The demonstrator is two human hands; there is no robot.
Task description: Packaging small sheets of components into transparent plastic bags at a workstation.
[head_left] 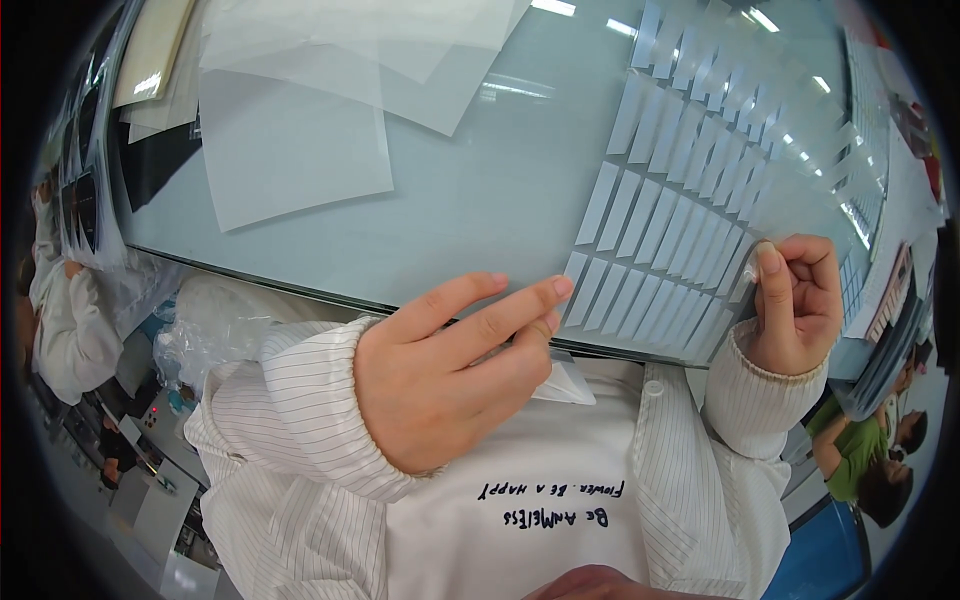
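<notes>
Rows of narrow white strips (650, 225) lie on the glass tabletop, seemingly on a clear sheet, running from the front edge toward the far right. My left hand (455, 375) is over the front edge with its fingers stretched and apart; its fingertips are near the strips' lower left corner, and I cannot tell if they touch. Below it a white pointed piece (565, 383), like folded paper, shows at the table edge, partly hidden. My right hand (795, 305) is closed at the strips' right side, thumb against forefinger, pinching a small clear film piece (750, 271).
Translucent white sheets (295, 160) overlap on the table's far left, beside cream-coloured sheets (152, 55) and a black sheet (155, 165). A crumpled clear plastic bag (215, 325) is below the table edge. Other people sit at left and right, one in a green top (848, 445).
</notes>
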